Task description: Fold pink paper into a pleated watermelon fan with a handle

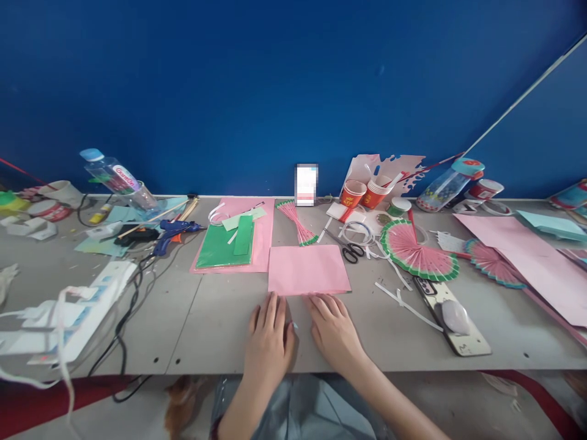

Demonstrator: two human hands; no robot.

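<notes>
1. Pink paper sheet (308,269) lies flat on the grey worktop (215,330), and its near edge is under the fingertips of both hands.
2. Left hand (268,339) and right hand (334,333) rest palm down side by side. Their fingers are stretched out and slightly spread, pressing on that edge and pinching nothing.
3. Beyond the sheet's far right corner stand orange paper cups (364,194). Pale sticks poke out of one of them; what else they hold cannot be told.
4. A clear bottle (114,176) leans far to the sheet's left, against the blue wall. A teal-capped bottle (447,183) lies tilted far to its right. Their contents are unclear.
5. Scissors (352,250) lie just off the sheet's right far corner, and a green sheet (227,244) lies just off its left far corner.
6. The worktop's front edge runs just behind the wrists, close to the sheet.
7. Bare worktop opens left of the sheet as far as the power strip (92,305). On the right it opens as far as a phone (452,318).
</notes>
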